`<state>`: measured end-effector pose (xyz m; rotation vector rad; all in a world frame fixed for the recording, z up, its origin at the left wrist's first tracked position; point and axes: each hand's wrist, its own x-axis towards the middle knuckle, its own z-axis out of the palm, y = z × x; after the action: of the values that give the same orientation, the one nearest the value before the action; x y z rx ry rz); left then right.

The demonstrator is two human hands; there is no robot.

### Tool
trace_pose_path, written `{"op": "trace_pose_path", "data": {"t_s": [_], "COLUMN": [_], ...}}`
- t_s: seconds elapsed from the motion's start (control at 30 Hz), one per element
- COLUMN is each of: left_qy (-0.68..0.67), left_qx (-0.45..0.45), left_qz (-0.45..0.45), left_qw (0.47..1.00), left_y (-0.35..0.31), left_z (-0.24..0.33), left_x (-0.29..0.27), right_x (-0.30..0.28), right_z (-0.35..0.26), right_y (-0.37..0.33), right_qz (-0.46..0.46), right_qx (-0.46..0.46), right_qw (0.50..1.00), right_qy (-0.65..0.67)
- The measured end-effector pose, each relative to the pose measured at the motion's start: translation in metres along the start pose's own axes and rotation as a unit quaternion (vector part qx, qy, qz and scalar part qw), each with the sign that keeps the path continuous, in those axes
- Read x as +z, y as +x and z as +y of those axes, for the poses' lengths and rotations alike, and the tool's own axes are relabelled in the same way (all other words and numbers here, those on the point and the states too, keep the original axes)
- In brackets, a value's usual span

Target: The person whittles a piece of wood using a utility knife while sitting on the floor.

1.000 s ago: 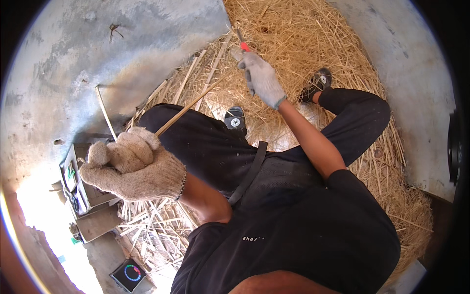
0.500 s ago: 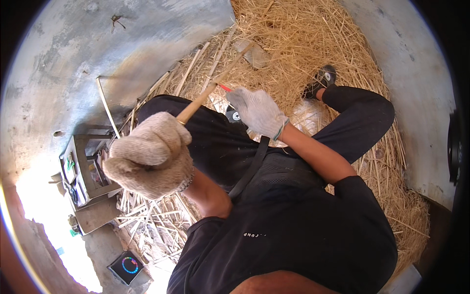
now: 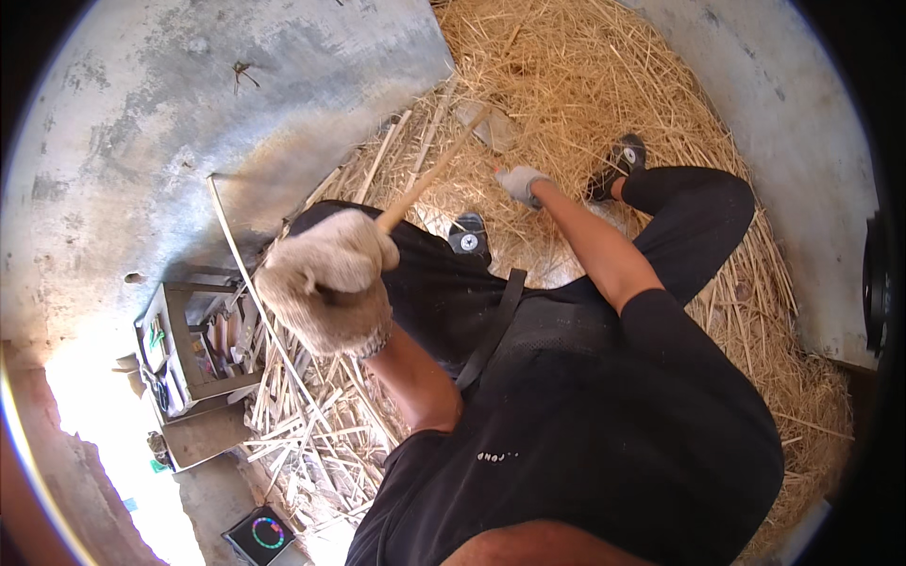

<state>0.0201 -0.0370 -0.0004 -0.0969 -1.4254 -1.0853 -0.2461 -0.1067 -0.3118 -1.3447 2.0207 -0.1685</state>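
Observation:
My left hand (image 3: 326,283), in a thick pale work glove, is closed round a slim tan wooden stick (image 3: 432,175). The stick slants up and away from my fist over the straw, its far end near a flat grey stone (image 3: 491,129). Farther off, my right hand (image 3: 520,185) wears a thinner whitish glove and is closed. A small red tip (image 3: 496,170) of a thin tool pokes out of its fingers; the rest of the tool is hidden. This hand sits just right of the stick, apart from it.
Straw and thin shavings (image 3: 604,75) cover the floor round my legs. To the left stand a wooden box (image 3: 203,349) with small items and a long thin strip (image 3: 236,245) leaning by the wall. A black device (image 3: 263,536) with a lit coloured ring lies at lower left.
My right hand has moved forward and away along the stick, its red tip leaving the stick's side. My left hand has shifted slightly right and up, still gripping the stick.

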Motion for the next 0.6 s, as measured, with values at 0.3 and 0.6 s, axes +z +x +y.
{"op": "trace_pose_path", "data": {"t_s": [0.3,0.6], "left_qy": [0.141,0.102], "left_qx": [-0.011,0.052], "left_qz": [0.278,0.137], "left_qw": [0.950,0.984], "left_y": [0.014,-0.004], "left_z": [0.006,-0.006], "left_x": [0.020,0.002], "right_x": [-0.051,-0.034], "right_z": [-0.063,-0.099], "right_y": [-0.115,-0.154], "right_qz": [0.138,0.144], "right_qx": [-0.159,-0.273], "right_qw": [0.954,0.937], "right_qy": [0.215,0.164]}}
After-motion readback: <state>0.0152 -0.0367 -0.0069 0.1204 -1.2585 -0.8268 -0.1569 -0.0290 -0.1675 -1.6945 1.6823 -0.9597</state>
